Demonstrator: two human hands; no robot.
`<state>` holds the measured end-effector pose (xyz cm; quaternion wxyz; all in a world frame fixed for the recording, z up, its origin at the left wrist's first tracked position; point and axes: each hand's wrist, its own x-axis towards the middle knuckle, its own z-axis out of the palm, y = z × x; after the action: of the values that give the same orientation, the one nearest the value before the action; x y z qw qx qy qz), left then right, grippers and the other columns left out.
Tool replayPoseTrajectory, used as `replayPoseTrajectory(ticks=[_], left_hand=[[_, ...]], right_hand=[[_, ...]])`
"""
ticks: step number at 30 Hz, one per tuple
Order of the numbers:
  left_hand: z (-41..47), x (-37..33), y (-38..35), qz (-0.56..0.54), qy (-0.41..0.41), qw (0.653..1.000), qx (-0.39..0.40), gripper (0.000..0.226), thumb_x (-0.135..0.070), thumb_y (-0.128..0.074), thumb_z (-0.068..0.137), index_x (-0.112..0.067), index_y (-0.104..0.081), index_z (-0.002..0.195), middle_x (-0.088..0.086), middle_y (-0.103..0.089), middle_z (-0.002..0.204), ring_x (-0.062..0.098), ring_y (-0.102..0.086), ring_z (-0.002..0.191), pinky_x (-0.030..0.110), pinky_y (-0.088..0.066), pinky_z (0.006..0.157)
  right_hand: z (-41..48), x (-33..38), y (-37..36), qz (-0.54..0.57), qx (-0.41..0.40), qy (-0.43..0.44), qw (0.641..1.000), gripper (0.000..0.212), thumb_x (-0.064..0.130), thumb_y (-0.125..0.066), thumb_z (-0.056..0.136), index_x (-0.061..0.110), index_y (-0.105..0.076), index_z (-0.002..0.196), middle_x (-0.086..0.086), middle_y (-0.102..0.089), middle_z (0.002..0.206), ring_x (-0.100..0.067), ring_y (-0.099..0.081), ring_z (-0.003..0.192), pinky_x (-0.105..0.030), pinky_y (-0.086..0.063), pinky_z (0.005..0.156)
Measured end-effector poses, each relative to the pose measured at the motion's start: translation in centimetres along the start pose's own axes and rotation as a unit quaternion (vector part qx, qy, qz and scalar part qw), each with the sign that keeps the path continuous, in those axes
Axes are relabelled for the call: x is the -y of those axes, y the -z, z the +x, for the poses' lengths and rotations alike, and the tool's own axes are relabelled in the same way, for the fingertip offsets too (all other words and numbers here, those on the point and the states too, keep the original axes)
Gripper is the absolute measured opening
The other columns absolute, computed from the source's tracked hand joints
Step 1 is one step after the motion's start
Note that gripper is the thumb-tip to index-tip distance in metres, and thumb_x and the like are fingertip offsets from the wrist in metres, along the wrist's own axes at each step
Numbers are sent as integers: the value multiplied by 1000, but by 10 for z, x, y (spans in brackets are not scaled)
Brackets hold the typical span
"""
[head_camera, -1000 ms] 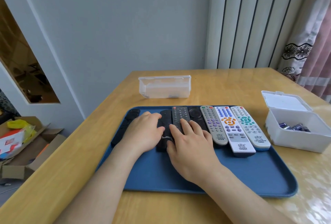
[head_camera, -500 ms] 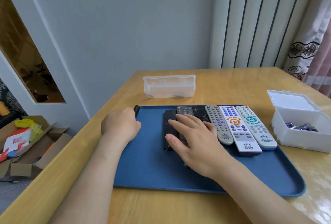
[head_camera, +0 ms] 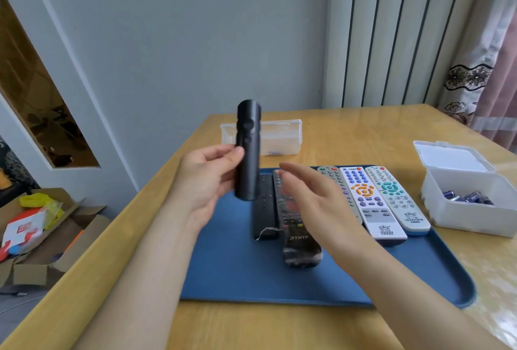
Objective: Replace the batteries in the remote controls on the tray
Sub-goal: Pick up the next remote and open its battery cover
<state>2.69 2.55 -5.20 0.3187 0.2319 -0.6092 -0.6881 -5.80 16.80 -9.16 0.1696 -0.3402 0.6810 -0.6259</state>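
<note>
Left grip [head_camera: 204, 181] clasps black remote [head_camera: 247, 154] upright, long axis vertical; right grip [head_camera: 313, 198] released, just right of it.

Plain pale grey-blue wall [head_camera: 181, 42] behind, evenly lit by soft daylight; right of it a white, vertically ribbed panel [head_camera: 391, 33], then a pale curtain [head_camera: 472, 75] with a black floral band and a pink drape at the far edge. Light wooden table [head_camera: 363, 137] fills the foreground, its surface glossy on the right side. Left: white frame [head_camera: 84, 92] round a slanted opening onto a dim brownish space; below it, on grey floor [head_camera: 11, 319], open cardboard boxes [head_camera: 70, 237] holding yellow and red packaging.
</note>
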Motion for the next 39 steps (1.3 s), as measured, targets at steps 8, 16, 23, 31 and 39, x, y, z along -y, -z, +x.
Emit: replayPoseTrajectory(ticks=[8, 16, 23, 31, 39], left_hand=[[-21, 16, -44, -47, -55, 996, 46, 17, -10, -67, 87, 0, -67, 100, 16, -74, 89, 24, -71, 80, 32, -58, 69], [-24, 19, -48, -28, -45, 999, 0, 21, -13, -74, 82, 2, -67, 94, 16, -75, 84, 27, -73, 77, 31, -59, 67], [-22, 18, -43, -33, -24, 999, 21, 7, -1, -69, 84, -1, -69, 90, 16, -74, 84, 26, -73, 76, 30, -58, 68], [-24, 24, -46, 342, -308, 887, 36, 60, -12, -76, 78, -25, -55, 133, -12, -55, 128, 6, -49, 118, 8, -46, 83], [-31, 31, -48, 556, -356, 732, 167, 77, -35, -66, 88, -17, -26, 152, -3, -22, 159, 10, -24, 145, 21, -19, 115]], right_hand=[[-2, 11, 8, 280, 80, -80, 953, 40, 39, -43, 101, 8, -67, 109, -14, -69, 88, -25, -62, 61, -29, -56, 54], [1, 4, 8, 202, 59, -41, 977, 31, 27, -44, 103, 8, -61, 121, -28, -66, 104, -29, -62, 57, -34, -55, 56], [-1, 7, 14, 221, 90, -73, 968, 24, 20, -50, 101, 17, -62, 121, -26, -67, 106, -40, -70, 68, -40, -60, 61], [4, 10, 19, 314, 52, -119, 941, 24, 20, -47, 103, 7, -63, 115, -19, -74, 91, -28, -72, 66, -44, -61, 63], [14, 4, 30, 344, -38, -155, 925, 31, 22, -46, 102, 3, -64, 118, -14, -67, 79, -25, -64, 67, -33, -52, 58]])
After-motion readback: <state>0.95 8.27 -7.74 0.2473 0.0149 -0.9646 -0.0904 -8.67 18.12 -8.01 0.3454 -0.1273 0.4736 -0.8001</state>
